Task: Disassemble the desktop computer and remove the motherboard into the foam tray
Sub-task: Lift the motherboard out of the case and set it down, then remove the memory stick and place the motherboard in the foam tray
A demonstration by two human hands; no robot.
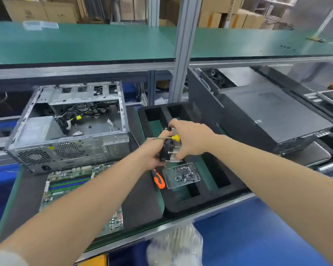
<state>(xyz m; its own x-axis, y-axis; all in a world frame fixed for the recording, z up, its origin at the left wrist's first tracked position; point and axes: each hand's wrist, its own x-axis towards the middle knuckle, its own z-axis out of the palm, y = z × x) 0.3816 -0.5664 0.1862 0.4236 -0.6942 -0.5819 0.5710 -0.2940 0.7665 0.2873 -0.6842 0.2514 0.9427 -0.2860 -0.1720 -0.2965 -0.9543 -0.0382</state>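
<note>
The open metal computer case point(69, 129) lies at the left with loose cables inside and no board in it. In front of the case, on a dark mat, the green motherboard point(65, 186) lies partly under my left forearm. The black foam tray point(206, 200) sits to the right of the mat. Above the tray, both hands hold a CPU cooler point(170, 148) with a black fan and metal fins. My left hand point(152, 150) grips its fan side. My right hand point(188, 138) grips the top and also holds a yellow-handled screwdriver point(162, 138), shaft pointing left.
A clear plastic box point(181, 175) of small parts sits in the tray, with an orange-handled tool point(159, 180) beside it. Closed black computer cases point(258, 112) are stacked at the right. A green shelf point(85, 43) runs above the bench, held by a metal post point(182, 54).
</note>
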